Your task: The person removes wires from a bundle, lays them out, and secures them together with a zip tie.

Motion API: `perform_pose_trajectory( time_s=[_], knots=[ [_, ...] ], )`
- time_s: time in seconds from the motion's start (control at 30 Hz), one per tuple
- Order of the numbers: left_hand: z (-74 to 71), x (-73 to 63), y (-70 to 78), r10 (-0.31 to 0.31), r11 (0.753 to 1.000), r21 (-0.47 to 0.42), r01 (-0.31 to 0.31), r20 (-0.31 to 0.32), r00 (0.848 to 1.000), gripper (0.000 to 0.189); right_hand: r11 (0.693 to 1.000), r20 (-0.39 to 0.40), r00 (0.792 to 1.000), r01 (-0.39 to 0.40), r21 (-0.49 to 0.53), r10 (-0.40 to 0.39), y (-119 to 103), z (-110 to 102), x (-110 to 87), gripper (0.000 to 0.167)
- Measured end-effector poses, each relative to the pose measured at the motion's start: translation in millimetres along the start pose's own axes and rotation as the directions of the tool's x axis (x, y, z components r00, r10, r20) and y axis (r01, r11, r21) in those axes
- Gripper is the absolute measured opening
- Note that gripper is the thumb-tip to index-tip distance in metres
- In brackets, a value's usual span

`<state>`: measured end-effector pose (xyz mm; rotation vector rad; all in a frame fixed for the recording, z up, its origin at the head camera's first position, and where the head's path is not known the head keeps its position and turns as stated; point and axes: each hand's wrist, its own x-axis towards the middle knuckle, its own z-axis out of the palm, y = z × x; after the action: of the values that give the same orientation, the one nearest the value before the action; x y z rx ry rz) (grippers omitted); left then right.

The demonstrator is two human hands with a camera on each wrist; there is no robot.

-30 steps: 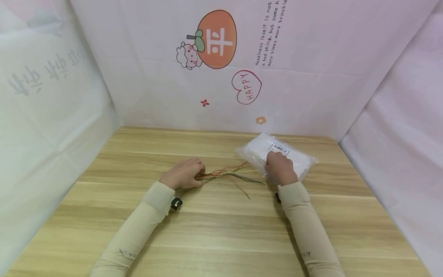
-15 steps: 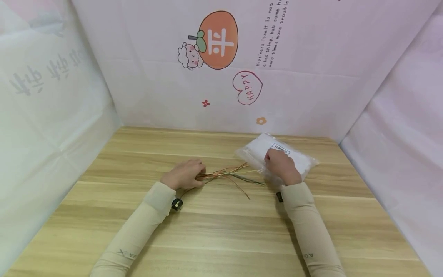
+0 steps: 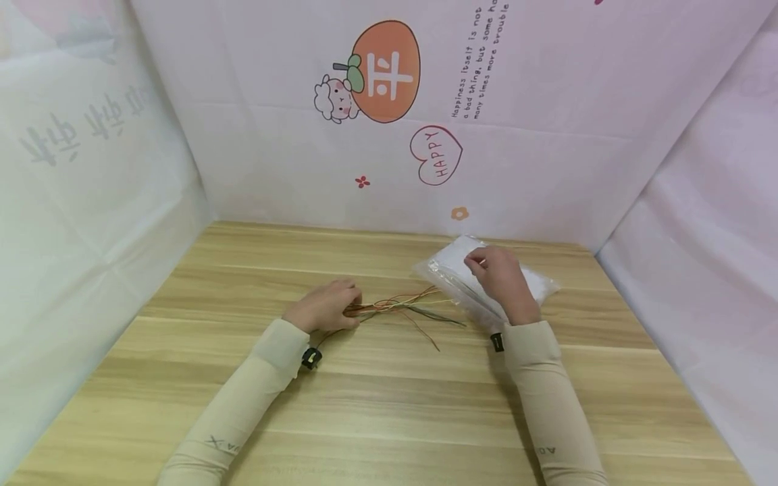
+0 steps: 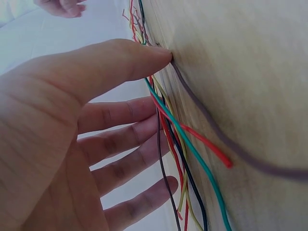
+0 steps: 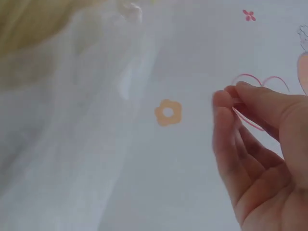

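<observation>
A loose bundle of thin coloured wires point(image 3: 389, 305) lies across the middle of the table, with red, green, black, yellow and brown strands. My left hand point(image 3: 322, 306) rests over its left end; in the left wrist view the wires point(image 4: 185, 139) run between the thumb and the spread, nearly straight fingers. The thumb tip touches a brown wire point(image 4: 207, 115). Over a clear plastic bag with white contents point(image 3: 452, 260) hovers my right hand point(image 3: 501, 277). In the right wrist view its thumb and fingertips meet, and I see nothing between them. The bag point(image 5: 72, 110) looks blurred there.
The wood-grain table point(image 3: 377, 412) ends at a white printed cloth wall point(image 3: 273, 155) behind, with more white cloth on both sides. The bag covers part of the table's back right, near the wires' right ends.
My right hand has lifted from low on the bag and moved slightly back and right, its wrist turning. The bag's barcode label is now hidden behind it. Left hand and wires look still.
</observation>
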<state>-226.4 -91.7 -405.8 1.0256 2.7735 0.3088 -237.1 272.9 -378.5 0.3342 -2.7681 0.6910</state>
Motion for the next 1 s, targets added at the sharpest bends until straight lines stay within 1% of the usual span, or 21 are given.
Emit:
perform_pose_trajectory(
  time_s=[0.2,0.33,0.4,0.47,0.57,0.63,0.7,0.8,0.9,0.97,1.0],
  knots=[
    [1.2,-2.3,-5.9,-0.012,1.000,0.005,0.012,-0.001,1.000,0.033,0.997,-0.081,0.994,0.072,0.039,-0.069,-14,-6,3.7,0.021],
    [0.7,-1.3,-6.0,-0.009,1.000,0.004,0.009,-0.004,1.000,0.034,0.993,-0.139,0.984,0.114,0.016,-0.111,-29,-12,0.4,0.017],
    [0.7,0.2,-5.7,-0.002,1.000,0.003,0.002,-0.004,1.000,0.035,0.986,-0.169,0.971,0.169,-0.008,-0.168,-37,-15,-3.4,0.011],
    [1.3,1.6,-6.1,0.003,1.000,0.006,-0.003,-0.003,1.000,0.036,0.969,-0.180,0.952,0.245,-0.031,-0.246,-46,-16,-7.7,0.007],
    [2.8,4.0,-6.6,-0.001,1.000,0.015,0.001,-0.002,1.000,0.037,0.922,-0.142,0.911,0.381,-0.070,-0.387,-57,-15,-14.9,0.006],
    [3.6,4.9,-6.8,-0.004,1.000,0.016,0.004,-0.004,1.000,0.037,0.891,-0.087,0.888,0.444,-0.090,-0.451,-65,-13,-20.8,0.007],
    [3.6,5.5,-6.9,-0.003,1.000,0.013,0.003,-0.007,1.000,0.036,0.864,-0.032,0.866,0.495,-0.091,-0.499,-71,-9,-27.0,0.007],
    [3.3,6.2,-6.6,0.005,1.000,0.011,-0.004,-0.009,1.000,0.033,0.837,0.045,0.839,0.543,-0.060,-0.542,-79,-2,-36.7,0.007],
    [3.3,6.8,-6.3,0.013,1.000,0.017,-0.013,-0.015,1.000,0.029,0.814,0.093,0.812,0.581,-0.016,-0.577,-84,7,-44.7,0.009],
    [3.2,7.3,-5.4,0.017,1.000,0.023,-0.016,-0.019,1.000,0.026,0.802,0.124,0.797,0.597,-0.011,-0.591,-85,14,-48.0,0.010],
    [3.5,7.6,-5.0,0.019,1.000,0.024,-0.018,-0.020,1.000,0.024,0.800,0.139,0.793,0.600,-0.010,-0.593,-85,17,-49.1,0.010]
  ],
)
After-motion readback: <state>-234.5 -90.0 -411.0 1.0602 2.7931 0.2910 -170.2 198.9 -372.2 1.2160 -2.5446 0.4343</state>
